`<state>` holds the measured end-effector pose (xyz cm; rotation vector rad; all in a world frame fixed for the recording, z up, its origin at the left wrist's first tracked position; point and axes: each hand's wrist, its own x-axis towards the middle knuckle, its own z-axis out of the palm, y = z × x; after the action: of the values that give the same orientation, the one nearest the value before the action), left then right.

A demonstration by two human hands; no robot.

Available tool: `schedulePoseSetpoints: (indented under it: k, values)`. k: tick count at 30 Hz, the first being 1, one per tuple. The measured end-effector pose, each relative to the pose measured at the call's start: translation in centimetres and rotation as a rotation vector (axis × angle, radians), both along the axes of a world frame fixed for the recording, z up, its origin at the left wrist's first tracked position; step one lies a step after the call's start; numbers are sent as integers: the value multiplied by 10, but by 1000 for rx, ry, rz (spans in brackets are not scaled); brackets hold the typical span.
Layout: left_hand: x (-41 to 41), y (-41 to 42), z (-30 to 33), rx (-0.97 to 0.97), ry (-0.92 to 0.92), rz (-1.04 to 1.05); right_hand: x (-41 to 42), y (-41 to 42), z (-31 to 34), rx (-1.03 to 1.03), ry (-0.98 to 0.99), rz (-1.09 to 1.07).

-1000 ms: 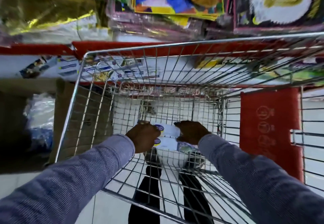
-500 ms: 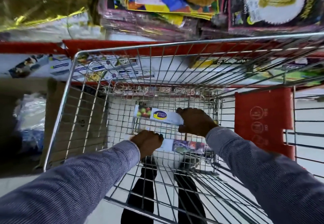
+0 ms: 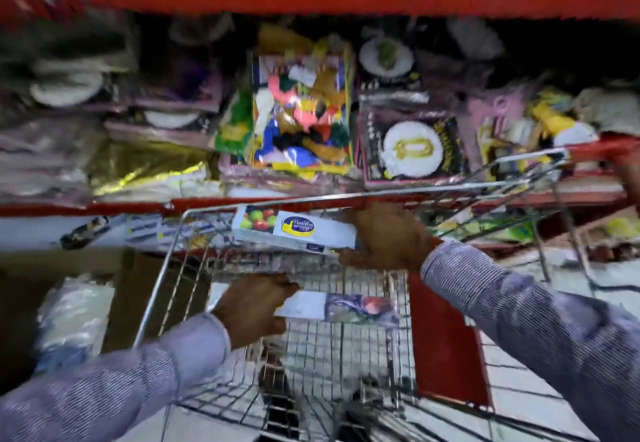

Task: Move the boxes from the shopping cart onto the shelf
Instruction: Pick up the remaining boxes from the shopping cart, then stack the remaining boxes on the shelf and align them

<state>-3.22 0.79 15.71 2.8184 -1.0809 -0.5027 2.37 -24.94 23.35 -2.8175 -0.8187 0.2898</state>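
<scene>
cardboard carton (image 3: 69,268): seen at far left on the floor beside the cart, plastic-wrapped goods inside.
left hand (image 3: 254,306): closed on the end of the lower box (image 3: 346,306), which is held low inside the cart (image 3: 166,285).
upper box (image 3: 294,230): held level at the cart's front rim, in front of the shelf (image 3: 242,204) edge; a fruit picture is printed at its left end.
right hand (image 3: 384,239): clamped on the upper box's right end.
shelf goods: blurred packets of party items are stacked above the cart.
</scene>
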Motion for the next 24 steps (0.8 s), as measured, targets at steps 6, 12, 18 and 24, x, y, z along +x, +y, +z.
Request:
schedulePoseSetpoints:
  k: [6, 12, 18, 24]
  values:
    - [21, -4, 143, -147, -323, 65, 30, -6, 145, 9, -226, 11]
    - [50, -22, 263, -138, -483, 95, 47, -16, 264, 41, -403, 4]
    - [82, -38, 322, -119, -596, 206, 74, -28, 325, -4, -515, -34]
    - [118, -44, 358, -143, -577, 207, 129, -42, 342, -12, -512, -172]
